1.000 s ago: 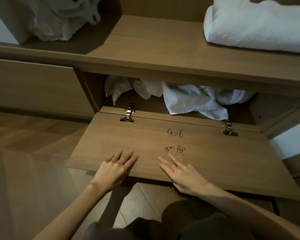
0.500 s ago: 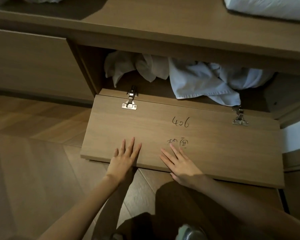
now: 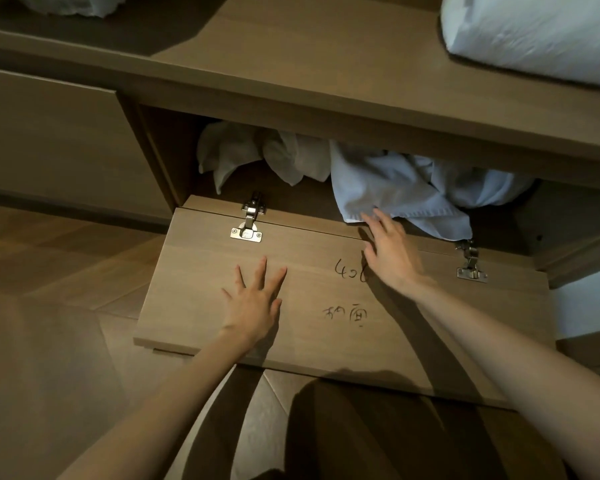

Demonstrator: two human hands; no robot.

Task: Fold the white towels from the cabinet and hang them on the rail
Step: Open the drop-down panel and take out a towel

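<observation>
wood-brown, the drop-down cabinet door (image 3: 413,358) lies open and tilted down toward the person, held by two silver metal hinges, one at the left (image 3: 249,221) and one at the right (image 3: 470,263). black handwritten marks (image 3: 349,270) sit on its inner face. the left grip (image 3: 253,303), a bare hand, rests flat on the door with fingers straight and spread, holding nothing. the right grip (image 3: 390,251), also bare, stretches over the door's hinged edge. its fingers are straight and slightly blurred, with the fingertips (image 3: 383,221) at the lower hem of the crumpled pale bluish-white towel (image 3: 392,185). it has not curled round the cloth, and whether it quite touches is hard to tell. that towel lies heaped in the right half of the open cabinet compartment (image 3: 160,150), one corner hanging over the front edge near the right hinge. a second crumpled white towel (image 3: 257,154) sits in the left half, touching the first. above, the wooden shelf (image 3: 326,64) carries a puffy white pillow (image 3: 541,32) at the right and a pale plastic bag (image 3: 66,3) at the far left. wooden floor (image 3: 49,271) lies below.
</observation>
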